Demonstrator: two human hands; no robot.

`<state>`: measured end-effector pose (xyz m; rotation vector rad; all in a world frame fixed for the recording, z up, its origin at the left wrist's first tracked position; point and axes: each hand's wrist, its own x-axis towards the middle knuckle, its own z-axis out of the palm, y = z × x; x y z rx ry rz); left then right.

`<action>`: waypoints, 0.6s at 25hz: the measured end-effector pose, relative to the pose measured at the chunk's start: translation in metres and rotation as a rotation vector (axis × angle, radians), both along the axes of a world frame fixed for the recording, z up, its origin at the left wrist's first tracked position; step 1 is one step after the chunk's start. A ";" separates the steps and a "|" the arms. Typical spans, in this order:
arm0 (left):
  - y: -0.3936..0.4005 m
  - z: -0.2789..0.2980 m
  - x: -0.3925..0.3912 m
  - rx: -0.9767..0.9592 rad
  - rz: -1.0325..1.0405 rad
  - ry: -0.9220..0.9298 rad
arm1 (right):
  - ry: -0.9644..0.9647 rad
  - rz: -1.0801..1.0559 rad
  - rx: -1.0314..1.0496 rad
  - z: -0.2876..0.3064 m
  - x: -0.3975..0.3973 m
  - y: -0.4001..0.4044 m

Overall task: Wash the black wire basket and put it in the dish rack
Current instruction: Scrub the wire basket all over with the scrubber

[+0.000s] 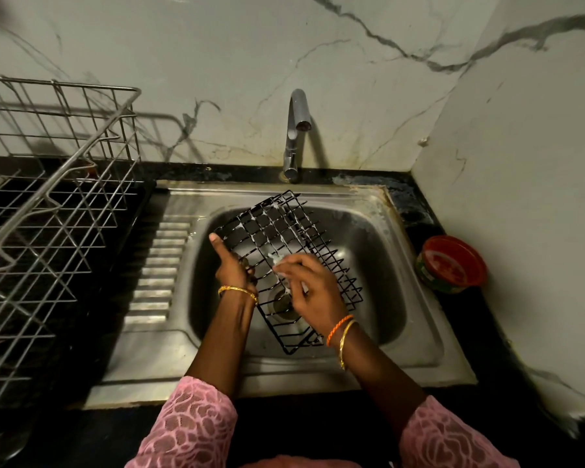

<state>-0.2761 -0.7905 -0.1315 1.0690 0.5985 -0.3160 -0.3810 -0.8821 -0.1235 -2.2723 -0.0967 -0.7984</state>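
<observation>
Over the sink (416, 346) bowl, the basket (284, 238) is tilted, its mesh streaked with white suds, and the left hand (232, 265) grips its left edge with fingers curled through the wires and the thumb sticking up. The right hand (313, 292) presses a small soapy scrubber (279, 260) against the mesh, fingers bent and bunched around it. The rack (58, 204) stands on the counter to the left, the tap (296, 133) behind, a red tub (451, 265) to the right.

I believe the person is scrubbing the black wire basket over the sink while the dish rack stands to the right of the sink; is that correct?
Not quite: the head view shows the dish rack standing left of the sink, not right. The rest holds: both hands grip the black wire basket over the sink.
</observation>
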 end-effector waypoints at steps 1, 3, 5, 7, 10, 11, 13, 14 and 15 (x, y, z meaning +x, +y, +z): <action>0.000 -0.001 0.000 0.004 -0.001 -0.007 | 0.013 -0.027 0.003 0.004 0.007 -0.009; -0.001 -0.001 0.000 -0.007 0.002 -0.015 | 0.019 -0.110 -0.017 0.012 0.020 -0.029; -0.003 0.000 0.001 -0.011 0.001 -0.022 | 0.018 -0.154 -0.025 0.014 0.027 -0.041; -0.002 0.000 0.001 0.003 0.005 -0.019 | 0.048 -0.124 -0.012 0.013 0.024 -0.033; 0.000 0.001 0.001 0.011 0.010 0.000 | 0.069 -0.058 -0.004 0.009 0.013 -0.018; 0.002 0.001 0.001 0.009 0.010 -0.001 | 0.059 -0.054 -0.006 0.009 0.014 -0.022; 0.004 0.002 0.001 0.003 -0.008 -0.004 | 0.032 -0.111 -0.023 0.010 0.019 -0.037; 0.003 0.003 0.001 -0.005 -0.018 -0.004 | 0.020 -0.156 -0.022 0.009 0.024 -0.048; 0.004 0.004 0.001 -0.011 -0.021 -0.006 | 0.008 -0.200 -0.009 0.008 0.029 -0.059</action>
